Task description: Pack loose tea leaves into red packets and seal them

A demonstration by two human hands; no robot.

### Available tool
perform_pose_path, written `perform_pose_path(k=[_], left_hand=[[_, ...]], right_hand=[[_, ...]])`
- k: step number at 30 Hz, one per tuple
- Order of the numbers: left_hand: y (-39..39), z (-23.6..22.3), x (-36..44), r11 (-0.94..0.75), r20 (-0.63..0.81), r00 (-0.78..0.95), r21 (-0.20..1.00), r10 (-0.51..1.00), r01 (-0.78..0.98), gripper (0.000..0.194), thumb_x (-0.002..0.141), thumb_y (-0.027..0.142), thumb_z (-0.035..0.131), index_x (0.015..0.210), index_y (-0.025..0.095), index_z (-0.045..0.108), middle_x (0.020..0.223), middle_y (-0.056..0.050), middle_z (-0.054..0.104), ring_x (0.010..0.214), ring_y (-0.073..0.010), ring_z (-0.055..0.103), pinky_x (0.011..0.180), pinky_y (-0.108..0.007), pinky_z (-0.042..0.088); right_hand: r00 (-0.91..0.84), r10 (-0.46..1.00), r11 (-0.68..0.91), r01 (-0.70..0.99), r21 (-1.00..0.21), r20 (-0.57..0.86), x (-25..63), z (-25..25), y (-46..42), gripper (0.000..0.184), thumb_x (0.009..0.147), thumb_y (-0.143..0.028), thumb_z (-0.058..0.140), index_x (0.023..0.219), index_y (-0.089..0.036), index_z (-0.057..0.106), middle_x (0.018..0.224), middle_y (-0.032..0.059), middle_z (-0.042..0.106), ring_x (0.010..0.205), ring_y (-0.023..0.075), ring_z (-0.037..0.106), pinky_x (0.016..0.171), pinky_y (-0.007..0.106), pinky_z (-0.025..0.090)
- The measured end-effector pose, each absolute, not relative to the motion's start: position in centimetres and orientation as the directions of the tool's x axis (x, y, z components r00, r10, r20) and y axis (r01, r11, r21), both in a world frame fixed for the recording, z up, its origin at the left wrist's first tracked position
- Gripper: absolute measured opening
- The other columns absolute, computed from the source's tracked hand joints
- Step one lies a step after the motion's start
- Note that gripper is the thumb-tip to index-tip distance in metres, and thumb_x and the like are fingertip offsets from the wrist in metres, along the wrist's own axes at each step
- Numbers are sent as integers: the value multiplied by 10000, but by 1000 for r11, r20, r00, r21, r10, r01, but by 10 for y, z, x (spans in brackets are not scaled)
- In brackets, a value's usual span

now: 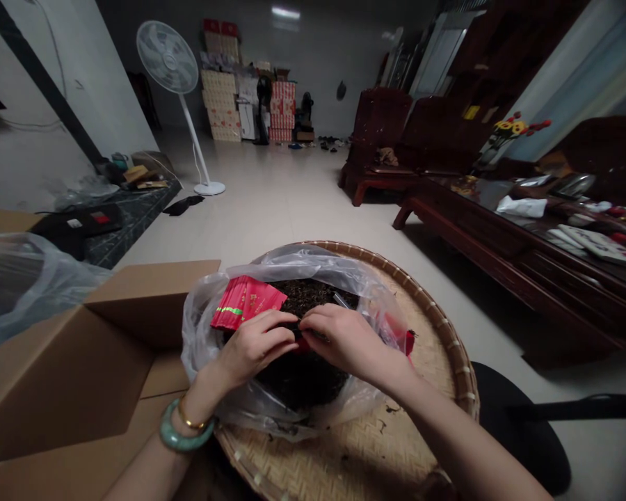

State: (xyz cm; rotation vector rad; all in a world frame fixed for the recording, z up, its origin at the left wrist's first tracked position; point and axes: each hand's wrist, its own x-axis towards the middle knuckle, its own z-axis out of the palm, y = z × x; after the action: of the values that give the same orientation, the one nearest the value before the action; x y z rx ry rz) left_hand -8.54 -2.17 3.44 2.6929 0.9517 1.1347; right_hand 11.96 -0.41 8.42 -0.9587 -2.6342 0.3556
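Observation:
A clear plastic bag (198, 334) full of dark loose tea leaves (310, 295) lies open on a round woven bamboo tray (365, 452). Over the tea, my left hand (261, 341) and my right hand (339, 341) meet, thumbs and fingers pinched together. Between them is a small red packet (303, 344), mostly hidden by the fingers. A fanned stack of red packets (247, 300) rests at the bag's left side, close to my left hand. Beyond my right hand, a shiny strip-like object (341, 300) sticks out of the tea; its kind is unclear.
An open cardboard box (130, 296) stands left of the tray. More red material (407, 342) shows at the bag's right edge. A dark wooden table (501, 236) is on the right, a white standing fan (167, 59) at the back left. A black round base (522, 424) sits at lower right.

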Motion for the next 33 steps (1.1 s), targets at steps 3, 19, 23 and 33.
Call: perform_pose_path(k=[3, 19, 23, 33], left_hand=[[-23, 31, -83, -807, 656, 505, 299, 561, 509, 72, 874, 189, 550, 851, 164, 614, 1014, -98, 633, 890, -155, 612, 776, -270, 529], [-24, 27, -78, -824, 674, 495, 333, 548, 458, 83, 870, 190, 556, 885, 169, 635, 1012, -100, 646, 897, -163, 618, 770, -288, 538], [-25, 30, -78, -822, 669, 497, 340, 552, 456, 110, 883, 193, 532, 885, 168, 639, 998, -99, 640, 895, -161, 616, 785, -285, 536], [-26, 30, -78, -801, 698, 443, 329, 563, 499, 117, 882, 211, 536, 850, 170, 640, 992, -92, 616, 912, -157, 614, 789, -260, 534]], right_hand=[[-817, 568, 816, 544, -196, 98, 118, 93, -7, 190, 908, -200, 487, 837, -169, 660, 870, 70, 667, 835, 161, 587, 734, 256, 453], [-666, 643, 759, 487, -432, 379, 126, 70, -1, 120, 883, -141, 520, 858, -165, 635, 792, 35, 673, 718, 127, 605, 640, 214, 442], [-750, 611, 791, 569, -224, 252, 122, 69, -5, 146, 891, -152, 507, 964, -172, 632, 782, 45, 673, 691, 148, 570, 609, 238, 418], [-741, 619, 781, 615, -109, 260, 127, 87, -17, 308, 811, -369, 639, 1044, -169, 630, 1128, 142, 547, 1071, 293, 454, 869, 423, 458]])
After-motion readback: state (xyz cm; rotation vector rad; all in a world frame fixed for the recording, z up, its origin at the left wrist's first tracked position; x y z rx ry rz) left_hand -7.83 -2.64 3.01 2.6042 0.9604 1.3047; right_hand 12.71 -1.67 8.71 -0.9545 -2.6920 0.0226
